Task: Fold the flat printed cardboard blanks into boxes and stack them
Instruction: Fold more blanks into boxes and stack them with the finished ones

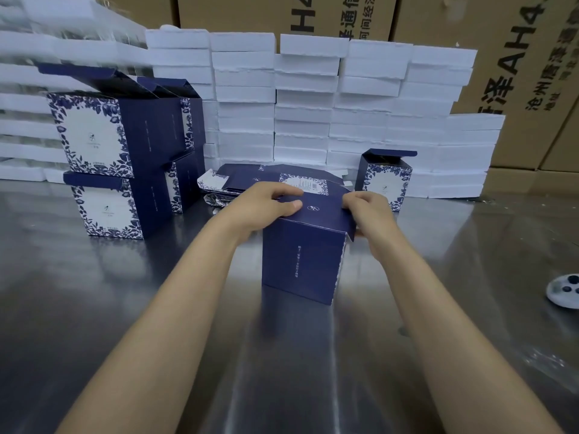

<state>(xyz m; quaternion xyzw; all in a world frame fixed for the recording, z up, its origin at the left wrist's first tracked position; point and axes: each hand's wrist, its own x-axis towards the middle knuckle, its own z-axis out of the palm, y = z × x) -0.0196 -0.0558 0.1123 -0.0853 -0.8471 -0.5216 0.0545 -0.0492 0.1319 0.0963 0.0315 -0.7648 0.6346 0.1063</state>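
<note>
A navy blue printed box [302, 261] stands upright on the steel table [94, 292] in the middle. My left hand [269, 205] presses on its top flap from the left, thumb on the flap. My right hand [365, 208] grips the top right edge, where a side flap sticks out. Behind the box lies a pile of flat printed blanks [250, 180]. At the left, folded boxes [125, 151] with blue floral borders are stacked two high. One smaller-looking folded box [387, 180] with its lid open stands at the right rear.
White foam blocks [313, 104] are stacked in a wall along the back and left. Large brown cartons [517, 57] rise behind them. A white round object with dark spots [565, 291] lies at the table's right edge.
</note>
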